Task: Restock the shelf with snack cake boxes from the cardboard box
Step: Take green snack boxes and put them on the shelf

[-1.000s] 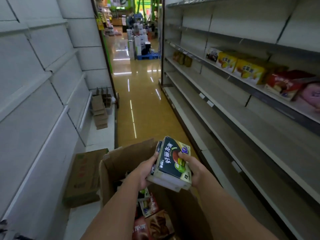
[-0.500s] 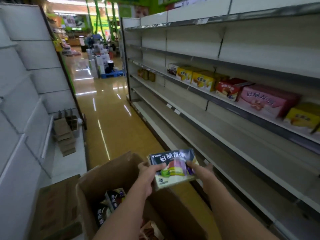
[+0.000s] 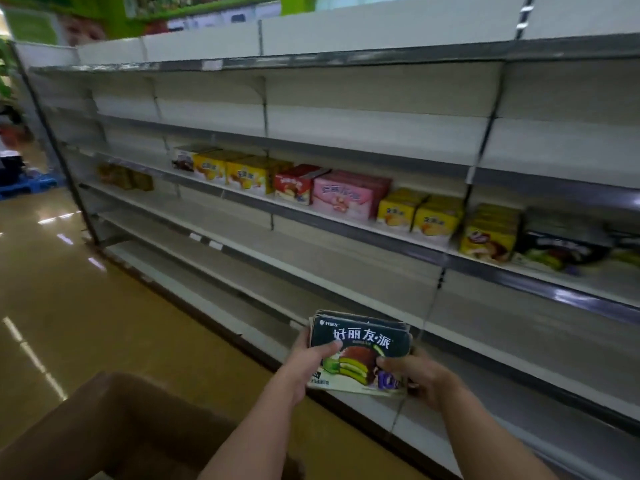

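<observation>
Now both hands are gripping the dark snack cake boxes, a small stack held upright in front of the shelf. The left hand is curling round the left edge, thumb lying across the front face; the right hand is clasping the right edge, thumb on the front as well. The stack is hanging in the air beside the lower shelf levels, touching none of them. The cardboard box is sitting low at the left, well apart. Yellow boxes, a pink box and a red box are lining the middle level.
</observation>
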### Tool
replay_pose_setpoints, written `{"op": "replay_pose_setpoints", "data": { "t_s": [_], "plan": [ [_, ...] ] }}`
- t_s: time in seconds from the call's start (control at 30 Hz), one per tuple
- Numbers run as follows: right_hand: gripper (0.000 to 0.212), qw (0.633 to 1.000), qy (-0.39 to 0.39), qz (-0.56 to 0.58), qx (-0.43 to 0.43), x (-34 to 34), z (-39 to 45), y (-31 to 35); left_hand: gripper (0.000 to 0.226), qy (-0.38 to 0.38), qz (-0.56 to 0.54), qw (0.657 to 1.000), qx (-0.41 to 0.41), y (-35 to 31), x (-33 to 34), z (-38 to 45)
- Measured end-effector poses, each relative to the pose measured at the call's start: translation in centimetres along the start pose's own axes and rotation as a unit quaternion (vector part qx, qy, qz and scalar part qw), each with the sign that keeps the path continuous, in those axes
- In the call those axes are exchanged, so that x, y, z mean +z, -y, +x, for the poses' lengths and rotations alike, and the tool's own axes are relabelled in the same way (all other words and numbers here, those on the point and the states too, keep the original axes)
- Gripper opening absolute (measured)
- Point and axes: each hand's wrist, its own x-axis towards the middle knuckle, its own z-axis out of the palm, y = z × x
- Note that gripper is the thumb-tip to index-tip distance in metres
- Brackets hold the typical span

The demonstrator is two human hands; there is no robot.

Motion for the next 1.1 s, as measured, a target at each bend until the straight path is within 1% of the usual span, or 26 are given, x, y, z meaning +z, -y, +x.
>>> {"op": "replay_pose_setpoints", "data": {
  "t_s": [0.1,0.2,0.27,0.3,0.37,0.43,0.5,0.7,0.77,0.87,0.97,1.1],
  "plan": [
    [0.041,0.998,-0.053,0.016,-0.007,-5.7,-1.2,-0.5,0.048,0.054,0.088,0.995,0.012,0.1,6.0,1.0],
    [0.046,0.994,-0.108,0.024,-0.021,-11.6,-2.6,-1.2,0.05,0.124,0.124,0.984,0.015,0.5,12.4,1.9],
    [0.048,0.988,-0.143,0.047,-0.032,-15.4,-4.0,-1.9,0.047,0.159,0.135,0.978,0.022,0.6,16.7,2.1],
    [0.051,0.985,-0.159,0.057,-0.036,-17.2,-4.6,-2.2,0.048,0.174,0.142,0.974,0.024,0.6,18.7,2.1],
    [0.056,0.979,-0.187,0.067,-0.047,-21.3,-6.0,-3.1,0.059,0.203,0.154,0.967,0.025,0.5,23.5,2.0],
    [0.055,0.974,-0.208,0.073,-0.059,-25.1,-7.3,-3.7,0.072,0.206,0.169,0.964,0.022,0.6,27.7,1.9],
    [0.053,0.969,-0.222,0.078,-0.071,-28.6,-8.7,-4.1,0.078,0.205,0.177,0.962,0.02,1.0,31.8,2.1],
    [0.055,0.951,-0.289,0.064,-0.089,-37.7,-11.6,-5.2,0.07,0.21,0.161,0.963,0.04,1.8,42.5,1.7],
    [0.057,0.943,-0.315,0.049,-0.092,-40.0,-12.2,-5.2,0.073,0.213,0.154,0.964,0.048,1.6,45.3,1.5],
    [0.06,0.938,-0.333,0.027,-0.092,-42.9,-12.4,-5.0,0.069,0.216,0.156,0.961,0.069,0.8,48.7,1.6],
    [0.061,0.939,-0.332,0.002,-0.088,-45.1,-12.1,-4.1,0.069,0.197,0.183,0.96,0.081,-0.4,51.2,2.0],
    [0.075,0.929,-0.359,-0.063,-0.057,-48.1,-10.6,-2.7,0.078,0.187,0.231,0.947,0.123,-1.5,54.1,4.3]
  ]
}}
